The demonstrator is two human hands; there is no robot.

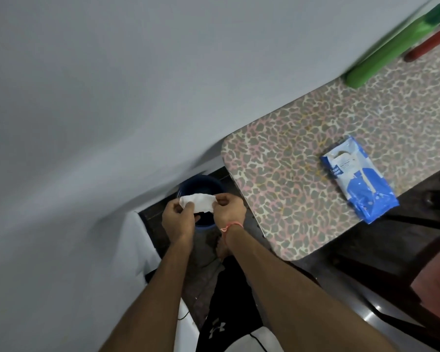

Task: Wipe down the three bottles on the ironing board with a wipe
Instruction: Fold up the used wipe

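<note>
Both hands hold one white wipe (196, 202) between them. The left hand (178, 220) pinches the left end of the wipe with thumb and fingers, and the right hand (228, 209) pinches the right end, so the wipe is stretched a little from one hand to the other. The wipe looks crumpled. A thin orange thread (231, 226) goes around the right wrist.

Directly under and behind the hands there is a dark blue bucket (201, 185) on the floor, near the grey wall (112, 85). The wipe hangs above the opening of this bucket.

To the right of the right hand is the ironing board (302, 174), with a cover in a leopard pattern of pink and grey. Its rounded end is just beside the right hand. Further to the right on the board lies a blue and white pack of wipes (358, 177), flat, well apart from the hands. Far to the right and further from the person, at the edge of the view, a green bottle (391, 49) stands on the board against the wall, and a red bottle (428, 41) is just beside it. Both are blurred and partly cut off. I can see only these two bottles.
</note>
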